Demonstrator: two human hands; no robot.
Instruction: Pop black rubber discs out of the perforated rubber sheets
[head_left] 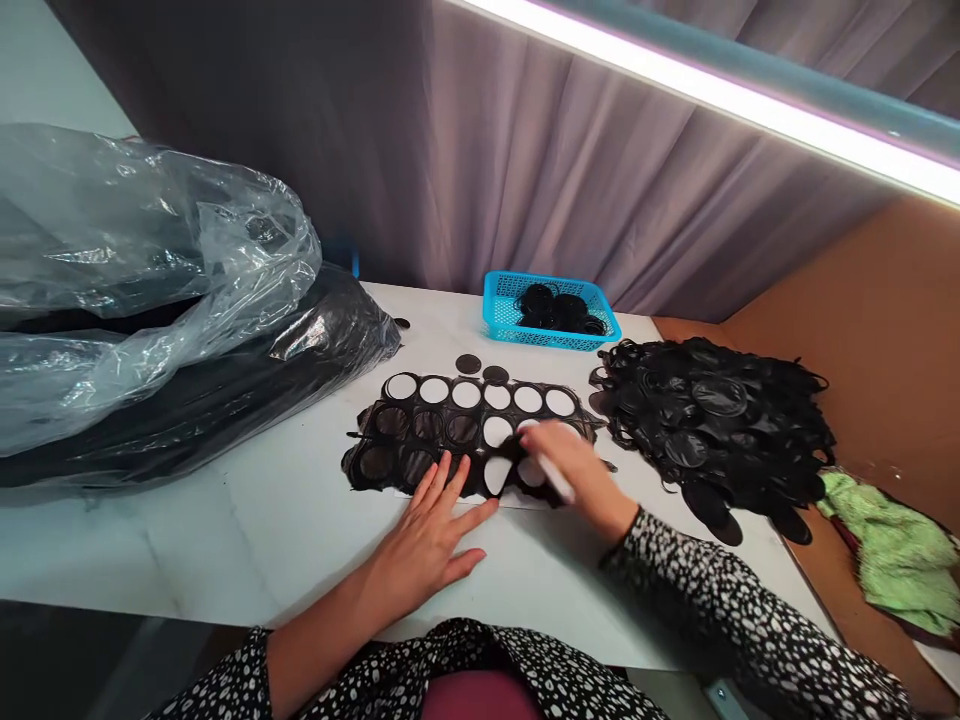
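- The left hand [426,540] lies with spread fingers on the near edge of the black sheet [476,446].
- The right hand [574,465], blurred and apart from the left, is closed around a white tool [556,481] above the sheet.
- The sheet is on the table [292,555].
- Behind it: two discs [469,364], then a basket [551,341].
- Right: a black pile [712,410].

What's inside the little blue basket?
The blue basket holds a jumble of black loops and round black pieces. Whatever lies beneath them is covered, so I can't tell.
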